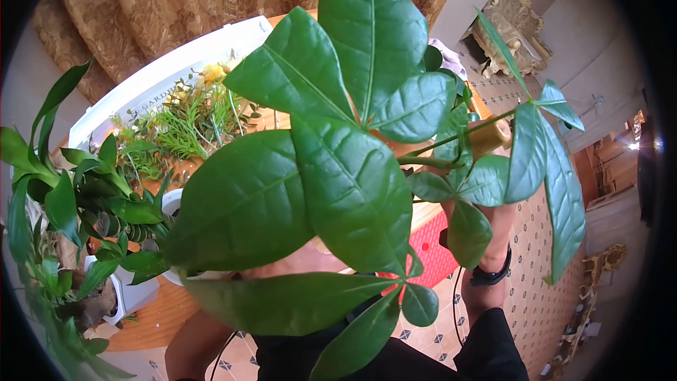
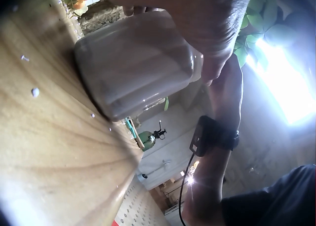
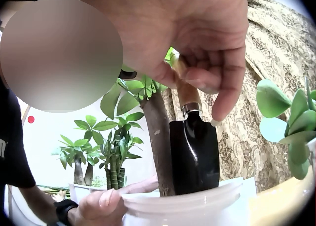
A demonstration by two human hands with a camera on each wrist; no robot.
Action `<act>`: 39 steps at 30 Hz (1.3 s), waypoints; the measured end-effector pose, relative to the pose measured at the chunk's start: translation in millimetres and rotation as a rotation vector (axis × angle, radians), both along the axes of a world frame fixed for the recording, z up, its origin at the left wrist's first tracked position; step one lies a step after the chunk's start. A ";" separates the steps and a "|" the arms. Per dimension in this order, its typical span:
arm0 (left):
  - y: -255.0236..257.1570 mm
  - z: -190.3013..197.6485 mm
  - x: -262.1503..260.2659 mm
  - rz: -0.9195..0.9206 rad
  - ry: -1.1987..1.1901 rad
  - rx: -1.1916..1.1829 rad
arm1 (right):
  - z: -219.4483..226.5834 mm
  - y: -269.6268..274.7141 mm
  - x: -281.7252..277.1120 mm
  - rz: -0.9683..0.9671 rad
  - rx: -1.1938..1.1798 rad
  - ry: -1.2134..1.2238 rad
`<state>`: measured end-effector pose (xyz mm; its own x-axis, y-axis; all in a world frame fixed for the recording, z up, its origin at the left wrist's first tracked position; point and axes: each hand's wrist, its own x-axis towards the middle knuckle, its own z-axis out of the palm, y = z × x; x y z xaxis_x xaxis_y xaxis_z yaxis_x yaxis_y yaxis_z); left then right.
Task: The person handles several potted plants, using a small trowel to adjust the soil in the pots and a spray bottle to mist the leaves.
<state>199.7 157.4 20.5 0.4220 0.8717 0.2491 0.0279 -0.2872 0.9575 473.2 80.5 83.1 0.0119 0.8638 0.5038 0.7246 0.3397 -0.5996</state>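
Note:
Across the middle of the head view spread the broad green leaves (image 1: 352, 190) of a money tree, hiding much of both hands. Its thick brown trunk (image 3: 157, 137) rises from a whitish pot (image 3: 182, 208) on the wooden table (image 2: 49, 117). My left hand (image 2: 197, 23) holds this pot around its upper side, its fingertips at the far wall. With the right hand (image 3: 197, 38) I grip the wooden handle of a small trowel (image 3: 195, 147). The trowel's black blade points down beside the trunk, its tip hidden behind the pot's rim.
Several potted plants (image 1: 106, 204) crowd the table's left side. Behind them lies a white tray (image 1: 240, 35) with cut greenery and yellow flowers. A patterned curtain (image 1: 162, 0) hangs at the back. A red stool-like surface (image 1: 430, 243) is near my right forearm. White crumbs (image 2: 35, 93) dot the table.

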 end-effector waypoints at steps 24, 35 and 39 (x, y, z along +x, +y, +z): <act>15.2 4.5 -6.3 0.185 -0.016 0.354 | 3.5 -7.2 99.8 0.220 -0.136 -0.042; 10.0 15.4 -12.2 0.090 -0.034 0.316 | 32.1 86.8 77.4 0.418 -0.261 -0.132; 8.8 13.7 -10.9 0.118 -0.055 0.314 | 36.6 80.0 121.8 0.465 -0.281 -0.154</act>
<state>188.8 166.1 34.2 0.3017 0.7905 0.5330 0.0293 -0.5665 0.8235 595.1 160.5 119.7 -0.4576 0.8616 0.2196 0.6231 0.4869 -0.6121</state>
